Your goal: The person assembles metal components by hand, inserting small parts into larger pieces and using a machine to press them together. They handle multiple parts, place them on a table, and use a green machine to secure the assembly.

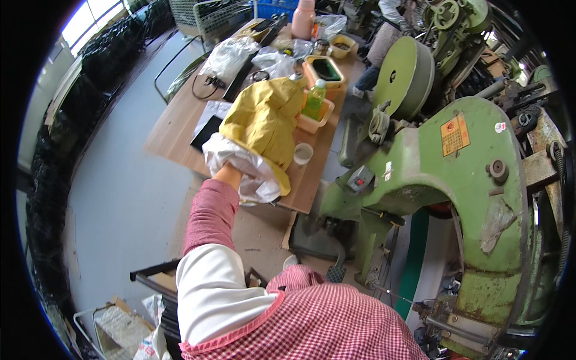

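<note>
My left hand reaches forward into the white opening of a yellow bag, whose white inner side is folded outward around the hand. Its fingers are hidden in the fabric, so their grip does not show. The bag lies crumpled over the near part of a wooden table. Just right of it stand a white cup and a bottle of yellow-green liquid in an orange tray. A dark flat object sits left of the bag. My right hand is out of sight.
A large green machine with a flywheel fills the right side. Farther along the table are clear plastic bags, a pink bottle and a yellow tub. A dark metal frame stands at lower left.
</note>
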Demonstrator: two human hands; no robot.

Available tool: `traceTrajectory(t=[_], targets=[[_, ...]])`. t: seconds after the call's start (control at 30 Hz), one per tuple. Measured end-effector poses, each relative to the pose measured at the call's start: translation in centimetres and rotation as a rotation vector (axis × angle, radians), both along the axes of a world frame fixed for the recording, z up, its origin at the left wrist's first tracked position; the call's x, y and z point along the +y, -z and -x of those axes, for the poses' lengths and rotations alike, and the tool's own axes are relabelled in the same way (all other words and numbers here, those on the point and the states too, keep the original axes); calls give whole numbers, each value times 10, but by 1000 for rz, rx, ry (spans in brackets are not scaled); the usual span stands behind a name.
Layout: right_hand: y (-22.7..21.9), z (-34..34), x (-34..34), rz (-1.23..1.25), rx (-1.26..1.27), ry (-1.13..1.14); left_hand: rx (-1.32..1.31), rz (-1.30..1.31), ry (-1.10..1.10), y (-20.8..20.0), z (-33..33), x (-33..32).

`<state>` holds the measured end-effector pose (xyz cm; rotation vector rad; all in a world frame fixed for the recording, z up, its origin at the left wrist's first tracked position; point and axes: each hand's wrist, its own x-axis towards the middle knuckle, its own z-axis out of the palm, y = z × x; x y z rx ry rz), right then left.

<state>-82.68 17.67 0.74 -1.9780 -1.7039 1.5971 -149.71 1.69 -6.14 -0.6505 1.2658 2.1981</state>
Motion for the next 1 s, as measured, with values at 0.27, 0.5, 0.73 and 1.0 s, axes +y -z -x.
traceTrajectory(t=[0.27,0.5,0.73,1.0], targets=[[-3,-17,-5,0,13,-68,-39,-166,-59,-18,-11,-25],[-7,-38,-9,-9,26,-112,-154,-330,-69,-2,-105,-58],[-15,-76,-12,0,30,-241,109,76,343,-17,-203,-127],[-14,-69,-2,35,8,-413,104,-37,59,-91,-243,-151]])
